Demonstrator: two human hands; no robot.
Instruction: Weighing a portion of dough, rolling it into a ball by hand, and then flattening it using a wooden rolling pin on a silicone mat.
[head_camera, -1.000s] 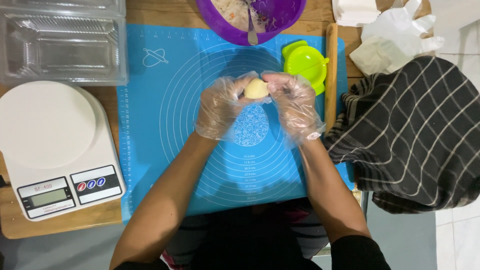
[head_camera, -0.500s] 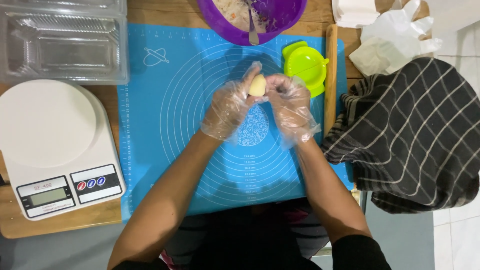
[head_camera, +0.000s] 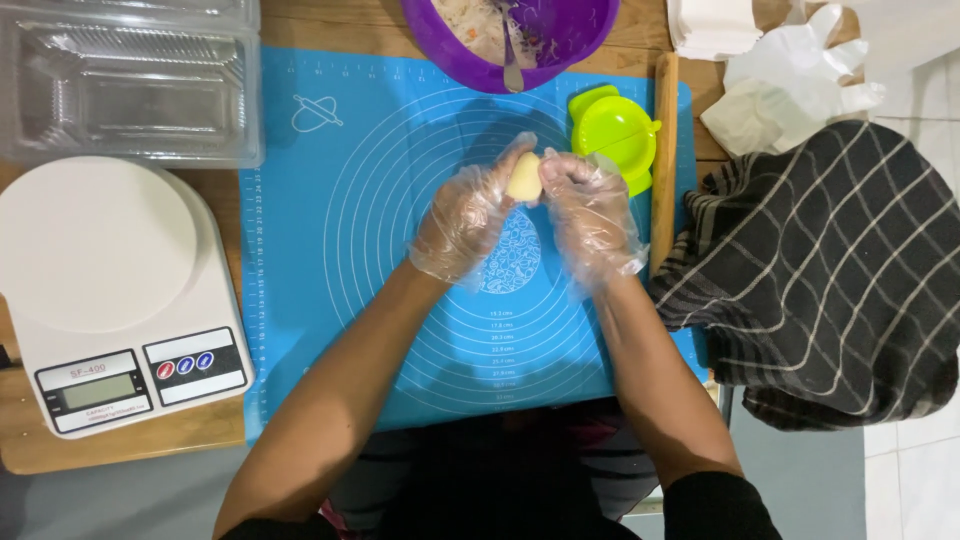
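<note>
Both of my hands wear clear plastic gloves and meet above the blue silicone baking mat. Between them is a small pale yellow piece of dough. My left hand cups it from the left with fingers curled around it. My right hand presses on it from the right with thumb and fingertips. The dough is held a little above the mat's printed circles, near a green dumpling press.
A purple bowl with filling and a spoon sits at the mat's far edge. A wooden rolling pin lies along the right side, next to a dark checked cloth. A white kitchen scale and clear plastic trays stand left.
The dough has been turned between my hands, from lying flat between the fingertips to standing more upright. Both hands stay in the same place over the mat.
</note>
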